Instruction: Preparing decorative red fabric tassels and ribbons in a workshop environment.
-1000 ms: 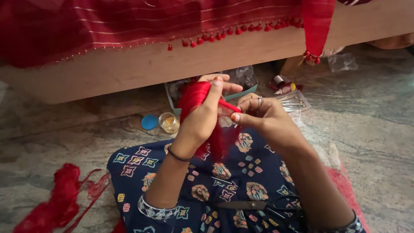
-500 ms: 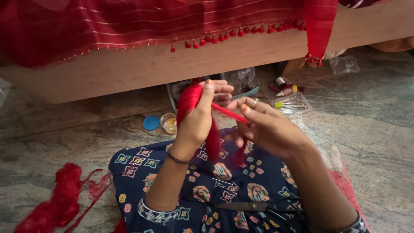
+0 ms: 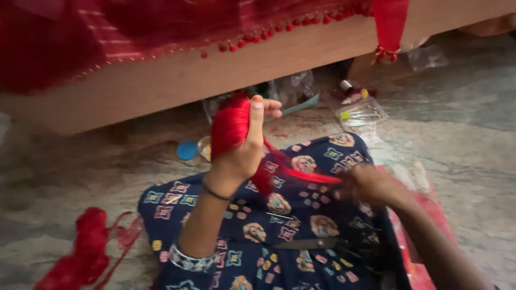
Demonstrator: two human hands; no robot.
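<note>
My left hand [image 3: 244, 150] is raised in front of me with a thick hank of bright red thread [image 3: 230, 126] wound around its fingers, thumb pointing up. A red strand [image 3: 301, 174] runs from that hank down to the right into my right hand [image 3: 371, 185], which is blurred and pinches the strand low over my lap. My lap is covered by dark blue patterned cloth [image 3: 269, 236]. A pair of dark scissors [image 3: 312, 244] lies on the cloth below my hands.
A wooden bed edge [image 3: 161, 80] draped with red tasselled cloth [image 3: 134, 27] runs across the top. On the stone floor lie a blue lid [image 3: 187, 150], a small jar, clear plastic bags [image 3: 360, 114] and a heap of red thread [image 3: 88, 247] at lower left.
My right hand has dropped from beside the left hand down and to the right, drawing the red strand out. The left hand stays raised with the hank on it.
</note>
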